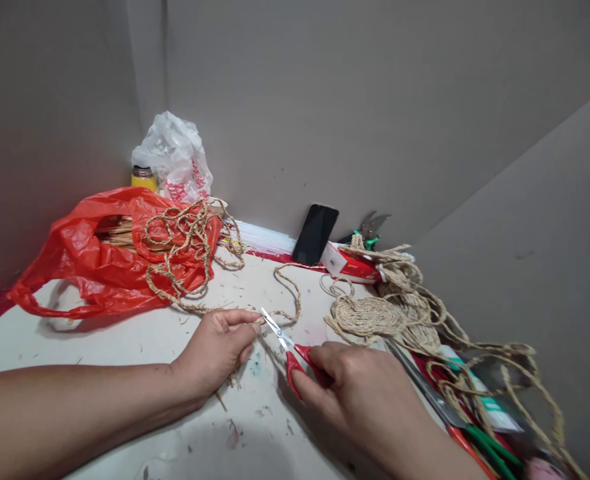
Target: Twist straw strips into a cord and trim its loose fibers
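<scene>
My left hand [219, 350] pinches a braided straw cord [291, 293] between thumb and fingers, above the white tabletop. In my right hand [355, 380] are small scissors [285, 341] with red handles, the thumb and fingers in the loops. The scissor blades point up and left, and their tips reach the cord right beside my left fingertips. Whether the blades have closed on the cord I cannot tell. From my left hand the cord trails back to a loose tangle [189, 230] lying on a red plastic bag [119, 267].
Straw strands [117, 233] show inside the red bag. Behind stand a yellow jar [143, 179] and a white plastic bag [175, 157]. A phone [315, 233] leans at the wall. Coiled braid [367, 317], a red box [352, 265], pruning shears [369, 230] and larger scissors [439, 400] lie right.
</scene>
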The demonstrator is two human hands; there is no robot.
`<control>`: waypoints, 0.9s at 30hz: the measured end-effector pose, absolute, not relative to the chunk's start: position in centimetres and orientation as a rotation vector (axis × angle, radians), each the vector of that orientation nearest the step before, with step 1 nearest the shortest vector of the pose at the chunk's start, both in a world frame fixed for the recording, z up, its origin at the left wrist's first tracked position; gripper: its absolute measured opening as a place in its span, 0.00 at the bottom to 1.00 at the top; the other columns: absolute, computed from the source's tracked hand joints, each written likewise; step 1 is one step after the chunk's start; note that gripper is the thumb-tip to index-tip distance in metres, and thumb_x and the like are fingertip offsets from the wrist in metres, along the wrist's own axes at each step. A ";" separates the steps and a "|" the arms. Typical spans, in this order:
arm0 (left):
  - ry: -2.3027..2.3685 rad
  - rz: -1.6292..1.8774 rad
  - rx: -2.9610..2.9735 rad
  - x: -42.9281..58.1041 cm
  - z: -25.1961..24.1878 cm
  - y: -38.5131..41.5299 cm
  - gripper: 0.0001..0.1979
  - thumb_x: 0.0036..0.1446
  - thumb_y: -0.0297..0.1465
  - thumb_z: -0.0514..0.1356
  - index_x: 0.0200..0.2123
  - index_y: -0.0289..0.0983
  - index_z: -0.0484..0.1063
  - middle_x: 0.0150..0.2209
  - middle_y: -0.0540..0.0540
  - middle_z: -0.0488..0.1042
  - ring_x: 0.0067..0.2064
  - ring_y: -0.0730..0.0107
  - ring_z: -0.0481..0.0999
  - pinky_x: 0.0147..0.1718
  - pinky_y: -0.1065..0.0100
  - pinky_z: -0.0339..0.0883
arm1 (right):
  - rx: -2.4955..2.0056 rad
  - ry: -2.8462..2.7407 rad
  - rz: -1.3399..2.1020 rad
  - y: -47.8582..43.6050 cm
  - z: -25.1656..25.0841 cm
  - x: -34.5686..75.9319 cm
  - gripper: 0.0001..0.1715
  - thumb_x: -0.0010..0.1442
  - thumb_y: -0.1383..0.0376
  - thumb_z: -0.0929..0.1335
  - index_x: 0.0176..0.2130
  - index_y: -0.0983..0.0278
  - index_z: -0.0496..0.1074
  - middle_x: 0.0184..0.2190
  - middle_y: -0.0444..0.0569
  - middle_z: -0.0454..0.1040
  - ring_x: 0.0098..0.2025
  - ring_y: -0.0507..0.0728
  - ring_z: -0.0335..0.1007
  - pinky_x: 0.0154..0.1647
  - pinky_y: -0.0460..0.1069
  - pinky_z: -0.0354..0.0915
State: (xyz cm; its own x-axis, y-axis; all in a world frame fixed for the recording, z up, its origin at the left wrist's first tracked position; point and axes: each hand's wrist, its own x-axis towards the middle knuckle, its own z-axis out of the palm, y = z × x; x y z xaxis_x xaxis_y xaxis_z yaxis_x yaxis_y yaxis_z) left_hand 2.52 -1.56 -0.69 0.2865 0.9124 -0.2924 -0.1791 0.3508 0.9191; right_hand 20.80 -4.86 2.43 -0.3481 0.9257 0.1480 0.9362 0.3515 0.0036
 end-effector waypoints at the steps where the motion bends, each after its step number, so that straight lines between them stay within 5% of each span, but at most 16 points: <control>1: 0.996 0.884 0.918 2.5 -0.8 -1.5 0.16 0.50 0.39 0.62 0.37 0.32 0.71 0.12 0.59 0.57 0.15 0.82 0.50 0.16 0.75 0.42 | -1.719 -2.489 -0.138 -4.9 2.4 20.8 0.17 0.53 0.59 0.65 0.17 0.62 0.67 0.14 0.46 0.69 0.16 0.50 0.57 0.20 0.48 0.42; 9: 0.978 0.869 0.911 2.5 -0.6 -1.4 0.17 0.50 0.38 0.62 0.38 0.32 0.71 0.12 0.59 0.57 0.15 0.82 0.50 0.15 0.76 0.42 | -1.750 -2.400 0.094 -4.8 2.4 21.4 0.17 0.55 0.60 0.64 0.17 0.63 0.67 0.15 0.45 0.68 0.18 0.50 0.55 0.22 0.48 0.43; 14: 0.925 0.856 0.870 2.4 -0.5 -1.3 0.15 0.51 0.38 0.61 0.38 0.33 0.69 0.13 0.60 0.57 0.14 0.83 0.47 0.14 0.76 0.39 | -1.586 -1.838 0.879 -3.5 2.0 21.0 0.25 0.54 0.54 0.64 0.14 0.63 0.60 0.12 0.41 0.57 0.18 0.49 0.49 0.20 0.46 0.46; 18: 0.914 0.819 0.929 2.4 -0.5 -1.4 0.16 0.52 0.39 0.61 0.39 0.33 0.70 0.14 0.59 0.59 0.15 0.83 0.48 0.15 0.76 0.41 | -1.450 -1.284 1.390 -2.7 0.3 20.4 0.27 0.50 0.45 0.68 0.20 0.67 0.70 0.17 0.44 0.66 0.16 0.46 0.49 0.18 0.45 0.47; 27: 0.758 0.680 1.097 2.7 -1.9 -2.7 0.25 0.48 0.37 0.64 0.50 0.33 0.70 0.25 0.52 0.65 0.23 0.80 0.59 0.24 0.74 0.53 | -1.109 -0.630 1.646 -2.3 -0.8 20.1 0.17 0.44 0.58 0.76 0.30 0.67 0.74 0.21 0.40 0.62 0.19 0.44 0.46 0.16 0.40 0.44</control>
